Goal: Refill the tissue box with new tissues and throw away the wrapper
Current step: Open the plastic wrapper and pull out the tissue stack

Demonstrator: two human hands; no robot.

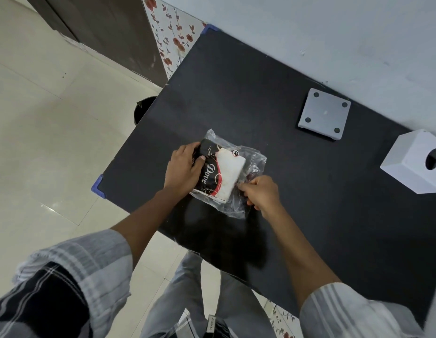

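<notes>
Gripping the tissue pack (213, 172) flat with the left hand (182, 170), right hand (259, 192) pinches the clear wrapper (254, 164) shut; white tissue box (414, 162) sits at 3 o'clock

Both hands are bare, the left hand (184, 168) and the right hand (260, 192) alike, with no rings, watch or bands showing. The forearms behind them are bare too. Further back from the left hand, a sleeve (90, 262) is rolled up into a thick cuff of pale grey cloth with faint white stripes; behind the cuff the shirt turns to a black and grey check with thin white lines. Behind the right hand, the other sleeve (346, 313) is rolled up as well, light grey with white stripes. Below and between the arms, faded grey jeans (187, 301) cover the legs.
</notes>
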